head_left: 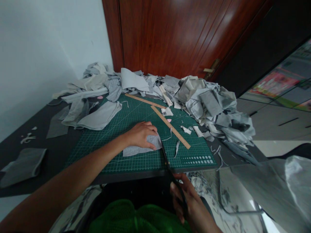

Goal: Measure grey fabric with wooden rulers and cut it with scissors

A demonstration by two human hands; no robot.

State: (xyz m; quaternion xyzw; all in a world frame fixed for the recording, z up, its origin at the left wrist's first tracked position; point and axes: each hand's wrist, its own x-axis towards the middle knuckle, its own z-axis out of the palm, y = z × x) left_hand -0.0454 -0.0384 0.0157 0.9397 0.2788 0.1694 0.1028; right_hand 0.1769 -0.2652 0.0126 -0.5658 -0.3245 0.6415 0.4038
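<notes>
A piece of light grey fabric (136, 150) lies on the green cutting mat (107, 165). My left hand (142, 135) is curled over it, thumb and fingers holding it against the mat. In my right hand (186, 197) are black-handled scissors (166, 158), gripped below the table's front edge. Their blades point away from me and meet the right edge of the fabric; whether they are parted is hard to make out. A narrow fabric strip (177, 148) and a thin thread lie just right of the blades.
Two wooden rulers, one nearer (171, 127) and one farther (145, 100), lie on the mat. Heaped fabric scraps (206, 100) line the back and right. Layered cloth pieces (99, 116) sit at left, a folded grey cloth (26, 165) at far left. A plastic bag (274, 184) hangs at right.
</notes>
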